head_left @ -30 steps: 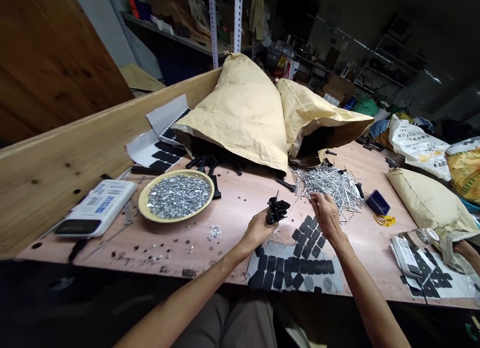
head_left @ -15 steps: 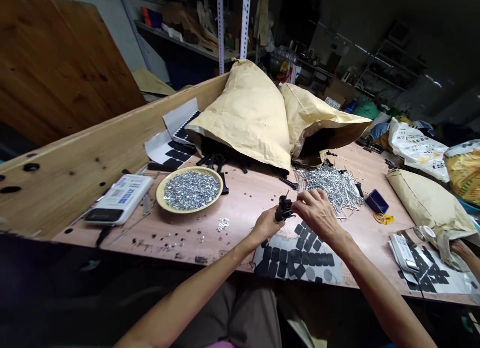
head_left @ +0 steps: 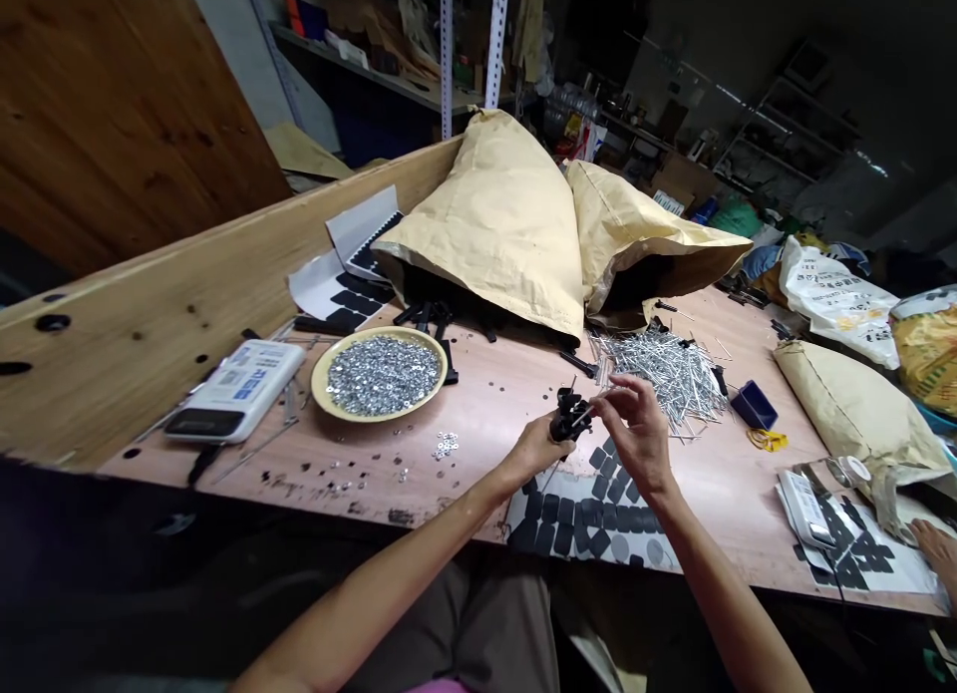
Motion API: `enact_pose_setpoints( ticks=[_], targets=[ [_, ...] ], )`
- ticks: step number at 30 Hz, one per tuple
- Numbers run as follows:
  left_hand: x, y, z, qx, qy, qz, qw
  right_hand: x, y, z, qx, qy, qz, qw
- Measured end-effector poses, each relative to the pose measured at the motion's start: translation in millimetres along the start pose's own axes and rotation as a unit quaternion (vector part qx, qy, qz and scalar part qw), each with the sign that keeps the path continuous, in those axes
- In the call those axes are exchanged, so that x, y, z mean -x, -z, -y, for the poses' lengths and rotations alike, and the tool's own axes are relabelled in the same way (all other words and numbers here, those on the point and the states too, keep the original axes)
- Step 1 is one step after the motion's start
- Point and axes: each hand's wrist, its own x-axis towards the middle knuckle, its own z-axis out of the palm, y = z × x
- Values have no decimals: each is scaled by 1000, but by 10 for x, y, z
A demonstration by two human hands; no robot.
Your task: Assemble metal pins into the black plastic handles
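My left hand [head_left: 536, 448] grips a small black plastic part [head_left: 568, 415] above the table, with a thin metal pin sticking up from it. My right hand [head_left: 635, 429] is pinched at the part's right side, fingertips touching it; whether they hold a pin I cannot make out. Below both hands lies a grey sheet of black pads [head_left: 590, 519]. A heap of metal pins [head_left: 662, 371] lies just behind my right hand.
A yellow dish of small silver nuts [head_left: 383, 376] stands left of centre, beside a white device [head_left: 235, 391]. Two tan paper sacks [head_left: 508, 229] lie at the back, black parts spilling out. A blue tray [head_left: 753, 404], another sack [head_left: 852, 404] and another person's hand [head_left: 938, 543] are right.
My right hand came from the pin heap over to the black part and now pinches at its side. The left hand kept its hold on the part.
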Motion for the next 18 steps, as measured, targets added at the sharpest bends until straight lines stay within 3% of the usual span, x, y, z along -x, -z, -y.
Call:
enact_pose_setpoints(
  ticks=[5, 13, 18],
  targets=[
    [-27, -5, 7, 27, 5, 1, 1000, 21, -114, -136, 34, 22, -20, 999],
    [-84, -56, 64, 78, 1, 11, 997, 46, -123, -283, 117, 75, -39, 990],
    [-107, -50, 69, 99, 1, 22, 995, 45, -96, -277, 145, 89, 13, 985]
  ],
)
